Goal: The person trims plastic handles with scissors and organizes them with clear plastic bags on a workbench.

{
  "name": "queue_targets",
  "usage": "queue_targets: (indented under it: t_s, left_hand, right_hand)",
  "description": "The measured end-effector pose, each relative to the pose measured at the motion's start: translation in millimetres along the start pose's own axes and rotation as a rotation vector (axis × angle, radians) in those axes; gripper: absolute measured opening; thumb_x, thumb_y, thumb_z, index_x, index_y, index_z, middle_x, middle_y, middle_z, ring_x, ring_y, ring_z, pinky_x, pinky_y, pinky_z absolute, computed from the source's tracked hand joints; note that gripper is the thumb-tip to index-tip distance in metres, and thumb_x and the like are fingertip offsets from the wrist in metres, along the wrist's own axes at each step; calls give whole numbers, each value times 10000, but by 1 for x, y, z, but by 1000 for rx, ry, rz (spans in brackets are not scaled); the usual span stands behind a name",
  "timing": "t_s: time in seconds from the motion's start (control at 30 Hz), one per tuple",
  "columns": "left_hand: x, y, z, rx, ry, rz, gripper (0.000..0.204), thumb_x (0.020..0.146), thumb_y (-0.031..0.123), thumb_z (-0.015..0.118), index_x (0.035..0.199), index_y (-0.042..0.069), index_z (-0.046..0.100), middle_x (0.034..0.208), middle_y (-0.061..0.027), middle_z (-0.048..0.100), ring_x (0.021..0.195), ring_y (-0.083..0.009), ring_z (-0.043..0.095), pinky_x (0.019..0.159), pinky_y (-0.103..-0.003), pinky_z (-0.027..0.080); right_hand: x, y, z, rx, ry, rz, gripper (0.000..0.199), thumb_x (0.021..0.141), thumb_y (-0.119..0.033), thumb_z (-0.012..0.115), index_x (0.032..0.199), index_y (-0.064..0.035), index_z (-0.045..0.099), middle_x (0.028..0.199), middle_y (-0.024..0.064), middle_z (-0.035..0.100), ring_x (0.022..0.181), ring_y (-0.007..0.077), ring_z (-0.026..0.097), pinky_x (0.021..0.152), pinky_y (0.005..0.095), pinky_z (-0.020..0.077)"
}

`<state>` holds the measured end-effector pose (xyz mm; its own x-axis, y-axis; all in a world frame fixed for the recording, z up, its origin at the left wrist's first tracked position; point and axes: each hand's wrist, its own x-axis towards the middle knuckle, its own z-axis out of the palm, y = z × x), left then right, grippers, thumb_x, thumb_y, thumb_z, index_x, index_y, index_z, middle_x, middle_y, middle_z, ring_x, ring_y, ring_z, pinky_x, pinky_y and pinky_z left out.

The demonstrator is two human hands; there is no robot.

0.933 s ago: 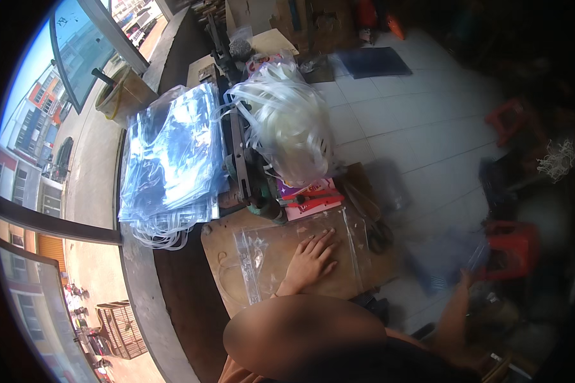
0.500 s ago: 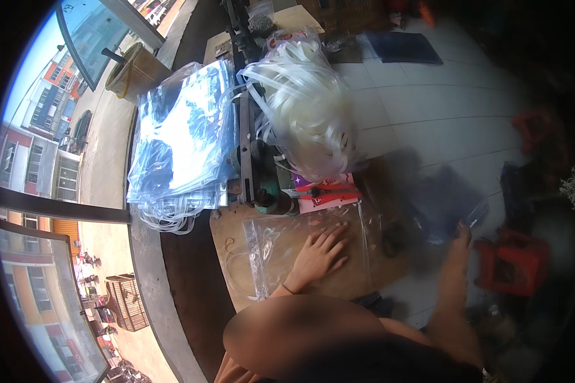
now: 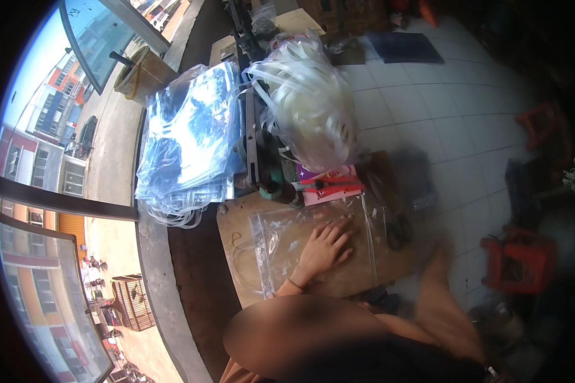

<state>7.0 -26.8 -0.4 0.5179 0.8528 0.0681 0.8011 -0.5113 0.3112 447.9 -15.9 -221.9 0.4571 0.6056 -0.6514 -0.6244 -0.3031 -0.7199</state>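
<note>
My left hand (image 3: 328, 246) lies flat, fingers spread, on a clear plastic bag (image 3: 281, 246) spread over the brown work board (image 3: 243, 281). A thin loop of clear strip curls on the board left of the bag. My right hand (image 3: 438, 253) is off the board's right edge, over the floor, smeared by motion; its fingers cannot be made out. Beyond it is a dark, blurred plastic stack (image 3: 418, 182). Black-handled scissors (image 3: 399, 233) lie at the bag's right side. A metal hand press (image 3: 271, 172) stands at the board's far edge, beside a red and purple packet (image 3: 329, 185).
Left of the press is a tall pile of clear plastic bags (image 3: 191, 140). A heap of white plastic strips (image 3: 313, 102) stands right of it. A red stool (image 3: 517, 262) is on the tiled floor (image 3: 421, 92). A window ledge (image 3: 156, 274) runs along the left.
My right hand has swung left toward the board, away from the dark plastic sheet it was touching out on the right. My left hand stays flat on the bag. The whole view has shifted slightly.
</note>
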Motion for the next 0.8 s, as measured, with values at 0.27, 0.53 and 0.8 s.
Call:
queue_targets:
  t_s: [0.27,0.53,0.8]
  left_hand:
    - [-2,0,-3,-38,101,36,451,848,359,517,1246,153,467,1374,-78,373,1214,-232,393,995,-381,299]
    - [6,10,4,-57,192,9,437,838,337,538,1236,169,472,1392,-48,357,1256,-187,360,1035,-374,270]
    - [-12,5,5,-78,210,-101,441,815,305,575,1225,174,477,1368,-41,384,1248,-186,371,1035,-375,275]
  right_hand:
    - [-64,50,-49,-246,108,134,298,812,-105,607,1085,0,548,995,103,594,903,222,560,831,357,438]
    - [-74,40,-24,-597,13,-489,244,851,-98,565,1067,13,541,980,102,616,873,246,588,804,374,461]
    - [-281,-5,181,-1157,-203,-1473,260,832,-114,568,1072,-18,542,1107,156,528,1125,342,430,935,475,339]
